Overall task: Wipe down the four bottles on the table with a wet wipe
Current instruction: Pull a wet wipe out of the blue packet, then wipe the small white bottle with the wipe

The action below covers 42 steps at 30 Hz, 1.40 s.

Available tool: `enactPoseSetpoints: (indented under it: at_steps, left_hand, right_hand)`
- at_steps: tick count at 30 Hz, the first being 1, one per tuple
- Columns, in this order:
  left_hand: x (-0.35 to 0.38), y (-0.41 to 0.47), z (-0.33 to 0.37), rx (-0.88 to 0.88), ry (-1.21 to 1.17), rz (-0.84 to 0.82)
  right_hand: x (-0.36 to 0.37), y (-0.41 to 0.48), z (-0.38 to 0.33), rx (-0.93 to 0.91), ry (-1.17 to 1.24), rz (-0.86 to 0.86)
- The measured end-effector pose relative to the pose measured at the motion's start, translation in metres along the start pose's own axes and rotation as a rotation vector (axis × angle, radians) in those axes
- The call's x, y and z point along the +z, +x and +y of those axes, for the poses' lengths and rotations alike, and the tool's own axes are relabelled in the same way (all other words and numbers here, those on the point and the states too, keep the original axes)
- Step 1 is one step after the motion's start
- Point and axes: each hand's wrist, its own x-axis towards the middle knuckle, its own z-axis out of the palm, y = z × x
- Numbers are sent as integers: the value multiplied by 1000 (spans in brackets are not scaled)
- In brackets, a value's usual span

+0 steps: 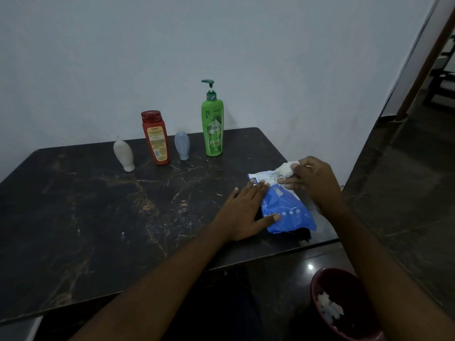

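Right hand: your right hand (312,178) pinches a white wet wipe (285,169) at the pack's far end.
Left hand: your left hand (246,212) lies flat with straight fingers, pressing the blue wipe pack (285,207) onto the dark surface (98,205); the pack's print is unreadable.
Bottles: four stand by the wall: white bottle (123,153), red bottle (155,139), grey bottle (182,146), and green pump bottle (213,126) reading "Vatika".
Bin: the maroon bin (312,286) on the floor holds crumpled wipes (328,307).

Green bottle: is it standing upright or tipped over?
Upright. The green bottle stands on its base on the table, with its pump head at the top.
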Motion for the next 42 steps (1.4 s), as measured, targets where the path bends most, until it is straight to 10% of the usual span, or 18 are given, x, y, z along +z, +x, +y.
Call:
enactPoseSetpoints:
  at_steps: [21, 42]
  left_hand:
    - [-83, -125, -124, -249, 129, 253]
    - [-115, -80, -278, -912, -332, 710]
  right_hand:
    - [181, -3, -10, 119, 297, -324]
    - [321, 51, 28, 53, -54, -379]
